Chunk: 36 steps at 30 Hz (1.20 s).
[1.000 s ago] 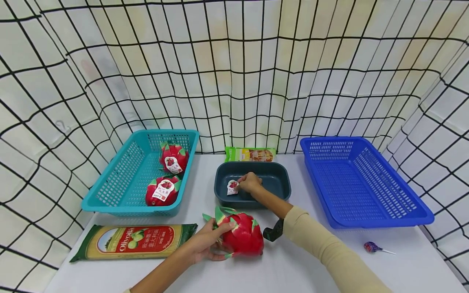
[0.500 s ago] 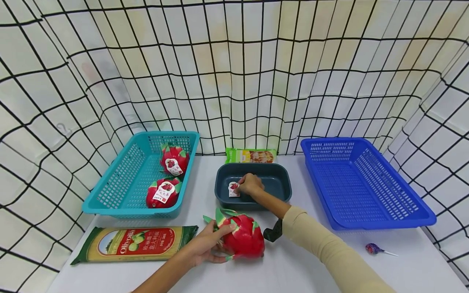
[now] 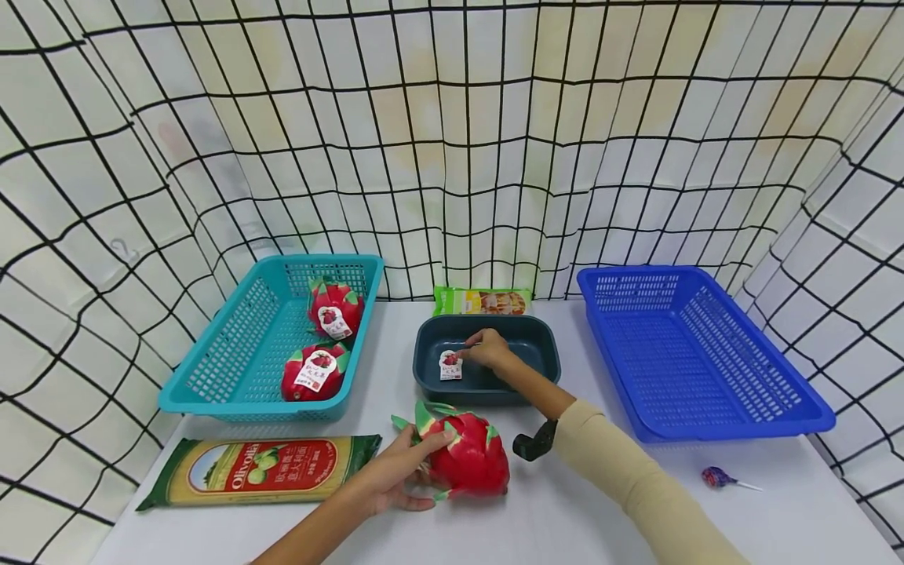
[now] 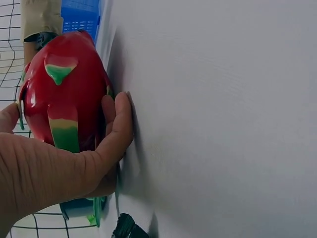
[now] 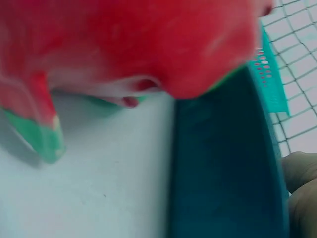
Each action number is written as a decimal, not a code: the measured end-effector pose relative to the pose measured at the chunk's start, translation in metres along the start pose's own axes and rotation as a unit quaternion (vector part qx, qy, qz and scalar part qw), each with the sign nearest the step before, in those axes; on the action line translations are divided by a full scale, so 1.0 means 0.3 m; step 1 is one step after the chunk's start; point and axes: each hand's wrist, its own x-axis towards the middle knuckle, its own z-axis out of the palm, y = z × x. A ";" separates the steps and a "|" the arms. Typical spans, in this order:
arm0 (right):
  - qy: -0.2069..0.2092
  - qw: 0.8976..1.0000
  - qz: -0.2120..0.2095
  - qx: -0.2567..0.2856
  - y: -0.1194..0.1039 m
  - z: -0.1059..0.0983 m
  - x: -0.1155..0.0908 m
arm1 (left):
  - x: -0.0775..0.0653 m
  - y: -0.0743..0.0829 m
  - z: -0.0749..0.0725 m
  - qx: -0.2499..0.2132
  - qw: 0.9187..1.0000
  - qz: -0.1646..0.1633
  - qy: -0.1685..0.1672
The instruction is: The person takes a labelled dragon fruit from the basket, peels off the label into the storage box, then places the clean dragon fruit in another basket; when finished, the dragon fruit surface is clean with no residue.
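A red dragon fruit point(image 3: 469, 455) with green-tipped scales is held in my left hand point(image 3: 402, 471), low over the table in front of a dark teal bin point(image 3: 540, 384). In the left wrist view, the thumb and fingers point(image 4: 116, 129) lie on either side of the dragon fruit point(image 4: 74, 94). My right hand point(image 3: 489, 351) reaches inside the bin. Its index finger points left, with the tip right at the upper edge of a small white label point(image 3: 450, 366) that bears a dragon fruit picture. The other fingers are partly hidden. Only part of the right hand point(image 5: 302, 188) shows in the right wrist view.
At left, a turquoise basket point(image 3: 212, 361) holds two labelled dragon fruits point(image 3: 314, 373). A spaghetti packet point(image 3: 261, 471) lies before it. A blue basket point(image 3: 699, 353) stands at right, a lollipop point(image 3: 719, 476) in front. A green food packet point(image 3: 487, 301) lies behind the bin.
My right hand has shifted slightly up and right inside the bin, and its index finger shows straighter beside the label. The label and the left hand with the dragon fruit stay in place.
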 end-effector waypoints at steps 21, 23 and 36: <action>0.029 0.986 -0.159 -0.038 -0.064 -0.394 -0.252 | -0.006 0.028 0.047 -0.081 0.996 -0.026 0.020; 0.041 0.982 -0.180 -0.040 -0.045 -0.434 -0.271 | -0.008 0.025 0.046 -0.091 0.995 -0.025 0.018; 0.165 0.978 -0.125 -0.006 0.149 -0.815 -0.395 | -0.027 0.022 0.054 -0.161 0.986 -0.033 -0.012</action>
